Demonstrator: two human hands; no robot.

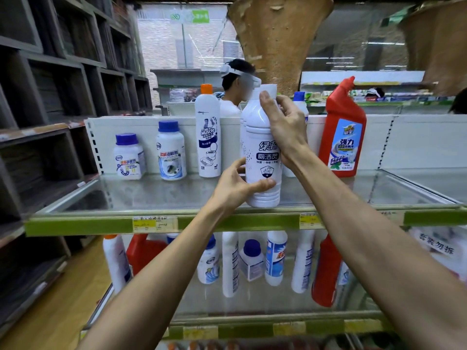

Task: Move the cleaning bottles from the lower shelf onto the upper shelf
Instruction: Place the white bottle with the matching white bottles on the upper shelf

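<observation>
I hold a tall white cleaning bottle point(262, 152) upright at the front of the upper shelf point(156, 224). My left hand point(236, 186) grips its base and my right hand point(284, 125) wraps its neck and shoulder. Its bottom seems to rest on the glass. Behind it stands a similar white bottle, mostly hidden. Also on the upper shelf are two blue-capped jars point(129, 156) point(171, 150), an orange-capped white bottle point(208, 132) and a red bottle point(343, 130). On the lower shelf point(252, 330) stand several white and red bottles point(231, 263).
Dark wooden cubby shelving point(50, 97) runs along the left. A person point(236, 87) with a head-worn camera stands behind the shelf's white back panel. Woven baskets point(278, 34) hang overhead. The right part of the upper glass shelf point(404, 188) has bare room.
</observation>
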